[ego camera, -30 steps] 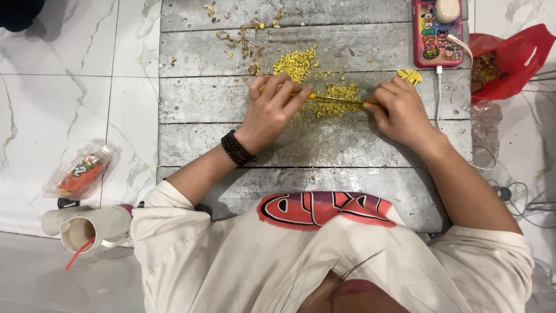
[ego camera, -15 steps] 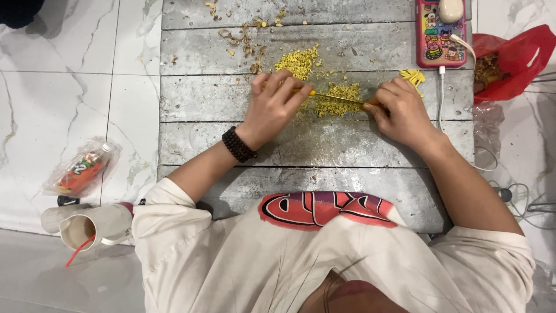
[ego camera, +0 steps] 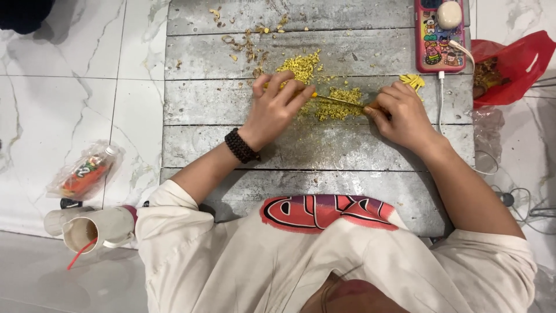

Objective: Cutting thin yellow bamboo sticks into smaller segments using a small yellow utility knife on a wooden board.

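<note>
In the head view, the left hand [ego camera: 277, 108] lay curled over one end of a thin yellow stick [ego camera: 339, 100], fingers bent down on it. The right hand [ego camera: 399, 113] pinched the other end, fingers closed. The stick lay across a heap of yellow crumbs [ego camera: 336, 110] on the grey plank counter [ego camera: 318, 148]. A phone [ego camera: 438, 35] and red bag [ego camera: 509, 66] sat near the right hand.

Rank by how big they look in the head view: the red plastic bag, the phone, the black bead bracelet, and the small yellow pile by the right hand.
1. Red plastic bag, partly cut off at the edge.
2. Phone, top also cut off.
3. Black bead bracelet.
4. Small yellow pile.
The last two look close; order unsure.
</note>
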